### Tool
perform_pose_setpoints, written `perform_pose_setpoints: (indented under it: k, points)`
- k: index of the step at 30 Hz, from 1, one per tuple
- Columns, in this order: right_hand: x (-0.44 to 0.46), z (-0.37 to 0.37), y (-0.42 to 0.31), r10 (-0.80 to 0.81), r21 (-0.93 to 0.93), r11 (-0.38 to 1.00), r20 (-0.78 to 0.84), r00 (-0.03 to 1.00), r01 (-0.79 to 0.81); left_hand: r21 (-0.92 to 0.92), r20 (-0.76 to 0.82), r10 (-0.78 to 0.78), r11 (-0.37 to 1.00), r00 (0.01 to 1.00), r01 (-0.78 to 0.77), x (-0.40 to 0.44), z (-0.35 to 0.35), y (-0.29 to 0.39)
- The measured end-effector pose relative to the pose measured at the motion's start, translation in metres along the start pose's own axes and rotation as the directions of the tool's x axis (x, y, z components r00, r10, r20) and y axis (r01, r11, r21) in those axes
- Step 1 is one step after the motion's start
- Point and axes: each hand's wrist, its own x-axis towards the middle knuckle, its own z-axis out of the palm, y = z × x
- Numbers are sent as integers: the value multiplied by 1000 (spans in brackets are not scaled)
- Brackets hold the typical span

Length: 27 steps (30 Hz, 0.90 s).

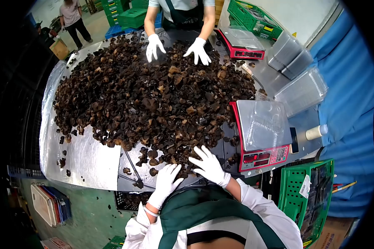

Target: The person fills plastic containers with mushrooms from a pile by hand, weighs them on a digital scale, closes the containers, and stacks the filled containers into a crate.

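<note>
A broad heap of dark brown wood ear mushrooms [153, 95] covers most of the metal table [97, 155]. My left hand [167, 181], in a white glove, rests at the heap's near edge beside a few loose pieces. Its fingers are stretched out with the thumb apart, and nothing shows in it. My right hand [208, 166], also gloved in white, lies against the near edge of the heap with fingers spread. I see nothing held there either. Some fingertips touch or nearly touch mushrooms; exact contact is hard to tell.
A co-worker's gloved hands [197, 50] reach over the heap's far side. At right stand a red scale [264, 137] with clear plastic trays on it, a second scale [243, 43], stacked clear boxes [301, 91], a phone [294, 140] and a white bottle [316, 133]. A green crate [293, 191] stands below.
</note>
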Motion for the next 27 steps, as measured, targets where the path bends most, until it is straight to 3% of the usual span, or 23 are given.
perform_pose_setpoints:
  k: [3, 7, 11, 14, 17, 18, 21, 23, 25, 27]
  points:
    - [-19, 1, 2, -125, 4, 992, 12, 992, 125, -21, 6, -5, 1000, 1000, 5, -9, 0, -3]
    - [-48, -7, 18, -165, -9, 986, -7, 986, 165, -36, -115, 24, 999, 993, -29, -16, -7, -7]
    - [-51, -13, 18, -125, -10, 992, -26, 992, 124, -49, -256, -32, 999, 966, 20, 4, -16, -4]
    - [-31, -17, 16, -20, 176, 982, -254, 967, 67, -72, -327, -5, 997, 945, -20, 35, -13, 0]
    - [-10, -21, 19, 166, 352, 934, -254, 953, -69, -17, -245, 2, 1000, 970, -6, 61, -5, 7]
    - [-1, -27, 14, 169, 352, 932, -199, 965, -91, 1, -180, -10, 1000, 984, 10, 66, 2, 6]
    - [-3, -7, 21, -11, 92, 996, -141, 990, 24, 96, -91, 18, 995, 996, -9, 66, 16, 2]
    - [-7, -5, 30, -1, 110, 994, -147, 989, 17, 74, -168, 44, 997, 985, -32, 61, 11, 4]
    - [-13, -7, 33, 257, 452, 882, -227, 939, -133, -40, -232, 18, 999, 973, -28, 52, 11, -3]
    - [-16, -13, 41, 392, 627, 749, -162, 906, -212, -124, -252, -23, 992, 968, -9, 44, 3, -3]
